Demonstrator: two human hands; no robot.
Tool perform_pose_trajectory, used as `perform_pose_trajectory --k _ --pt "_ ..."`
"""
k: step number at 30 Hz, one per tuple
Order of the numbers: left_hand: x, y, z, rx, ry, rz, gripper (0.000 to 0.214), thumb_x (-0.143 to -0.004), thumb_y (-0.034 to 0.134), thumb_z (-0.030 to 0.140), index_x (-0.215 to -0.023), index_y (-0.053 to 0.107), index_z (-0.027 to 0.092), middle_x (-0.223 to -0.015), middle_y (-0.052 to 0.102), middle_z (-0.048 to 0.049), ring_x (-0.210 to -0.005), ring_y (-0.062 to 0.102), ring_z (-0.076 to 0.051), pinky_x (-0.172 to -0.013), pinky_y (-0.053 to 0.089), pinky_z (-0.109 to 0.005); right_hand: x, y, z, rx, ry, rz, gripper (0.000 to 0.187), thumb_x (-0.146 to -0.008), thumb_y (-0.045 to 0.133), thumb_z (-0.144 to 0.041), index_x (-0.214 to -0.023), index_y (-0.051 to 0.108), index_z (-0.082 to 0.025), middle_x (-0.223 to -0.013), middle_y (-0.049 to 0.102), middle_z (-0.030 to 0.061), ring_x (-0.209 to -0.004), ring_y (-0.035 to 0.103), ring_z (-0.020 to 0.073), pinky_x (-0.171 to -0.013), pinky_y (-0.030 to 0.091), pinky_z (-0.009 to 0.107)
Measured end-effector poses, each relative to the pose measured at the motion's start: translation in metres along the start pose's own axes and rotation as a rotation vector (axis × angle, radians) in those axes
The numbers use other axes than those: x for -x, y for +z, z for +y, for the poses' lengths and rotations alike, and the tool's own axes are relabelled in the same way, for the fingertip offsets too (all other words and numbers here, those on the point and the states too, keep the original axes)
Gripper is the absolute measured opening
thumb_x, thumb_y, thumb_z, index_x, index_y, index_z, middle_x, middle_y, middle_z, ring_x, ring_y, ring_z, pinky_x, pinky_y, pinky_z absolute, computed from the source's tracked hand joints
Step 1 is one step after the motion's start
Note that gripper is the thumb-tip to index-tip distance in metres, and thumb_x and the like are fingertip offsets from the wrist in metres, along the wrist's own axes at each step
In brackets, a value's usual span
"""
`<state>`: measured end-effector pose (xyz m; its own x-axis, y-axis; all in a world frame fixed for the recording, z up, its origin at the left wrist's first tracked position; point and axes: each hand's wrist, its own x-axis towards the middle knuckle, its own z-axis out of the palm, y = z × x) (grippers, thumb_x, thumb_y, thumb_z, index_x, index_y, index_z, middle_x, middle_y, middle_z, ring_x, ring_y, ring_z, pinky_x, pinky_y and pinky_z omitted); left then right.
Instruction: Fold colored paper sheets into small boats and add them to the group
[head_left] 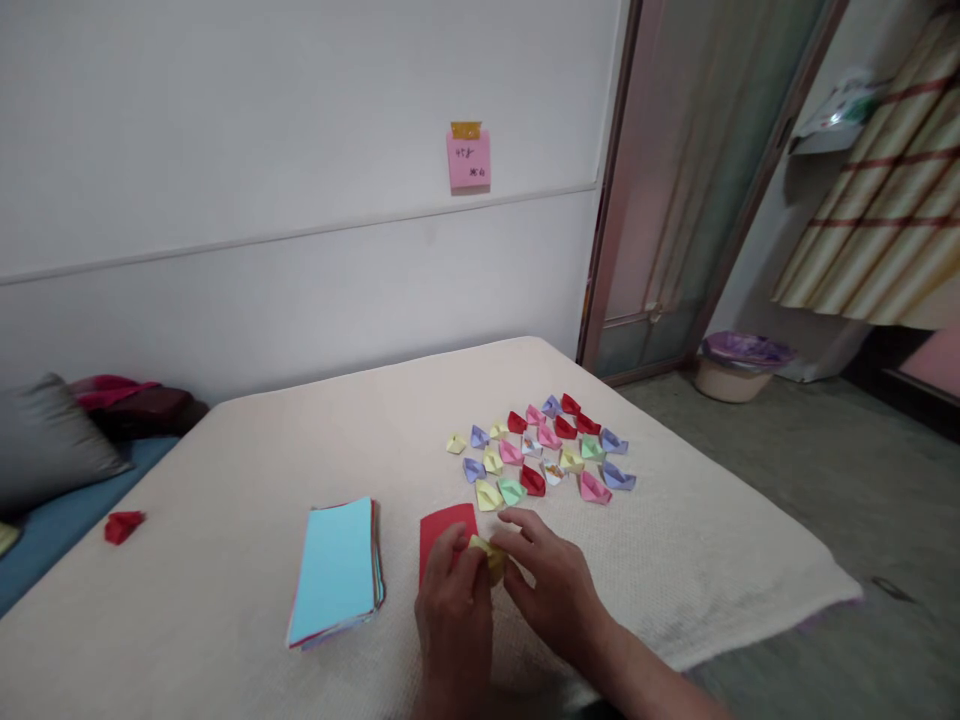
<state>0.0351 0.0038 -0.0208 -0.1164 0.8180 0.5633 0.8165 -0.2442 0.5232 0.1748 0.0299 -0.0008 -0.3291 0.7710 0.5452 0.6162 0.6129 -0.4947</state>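
Observation:
Between my two hands is a small folded piece of yellow paper point(491, 560). My left hand point(454, 610) grips its left side, thumb and fingers pressed together. My right hand point(551, 580) pinches at its right side, with the fingers bent over it. Partly behind my left hand, a red sheet of paper point(448, 525) lies flat on the cloth. Farther off and to the right stand several small folded paper boats point(532, 480) in loose rows, in red, pink, yellow, green, purple and white.
To the left of my hands lies a stack of coloured paper point(339, 570), light blue on top. A crumpled red paper piece point(124, 526) rests near the left edge of the cloth-covered surface point(225, 470). A lined bin point(739, 368) stands on the floor at right.

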Motion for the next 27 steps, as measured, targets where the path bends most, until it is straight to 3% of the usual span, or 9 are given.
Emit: perform_pose_trajectory --k 7,15,23,27 --pt "0.002 0.002 0.001 -0.076 0.08 0.037 0.019 -0.087 0.05 0.02 -0.093 0.068 0.02 -0.111 0.063 -0.0114 -0.098 0.062 -0.023 -0.082 0.055 -0.037 0.003 0.008 -0.002 0.077 -0.073 0.094 0.022 -0.08 0.048 -0.01 -0.087 0.065 -0.021 -0.114 0.062 0.011 -0.098 0.058 0.0236 -0.08 0.049 0.037" --pt "0.005 0.004 0.005 -0.198 0.272 0.041 0.023 -0.086 0.048 0.013 -0.102 0.064 0.016 -0.109 0.065 -0.0136 -0.098 0.061 -0.025 -0.082 0.053 -0.039 0.005 0.015 -0.003 0.21 -0.044 0.025 0.018 -0.079 0.051 -0.006 -0.081 0.064 -0.018 -0.115 0.063 0.0112 -0.091 0.055 0.0247 -0.079 0.046 0.04" --pt "0.007 0.007 0.002 -0.158 0.271 0.028 0.025 -0.085 0.05 0.012 -0.106 0.062 0.018 -0.109 0.064 -0.0133 -0.098 0.061 -0.024 -0.081 0.053 -0.038 0.002 0.011 0.0 0.178 -0.023 -0.059 0.023 -0.077 0.052 -0.002 -0.087 0.065 -0.019 -0.118 0.062 0.009 -0.096 0.056 0.0236 -0.079 0.045 0.038" --pt "0.007 0.008 0.004 -0.059 0.169 0.009 0.027 -0.085 0.048 0.011 -0.105 0.062 0.023 -0.116 0.06 -0.0113 -0.103 0.06 -0.024 -0.084 0.052 -0.038 0.001 0.009 0.001 0.171 -0.021 -0.06 0.022 -0.076 0.053 -0.002 -0.083 0.064 -0.019 -0.114 0.063 0.0076 -0.095 0.056 0.023 -0.077 0.045 0.037"
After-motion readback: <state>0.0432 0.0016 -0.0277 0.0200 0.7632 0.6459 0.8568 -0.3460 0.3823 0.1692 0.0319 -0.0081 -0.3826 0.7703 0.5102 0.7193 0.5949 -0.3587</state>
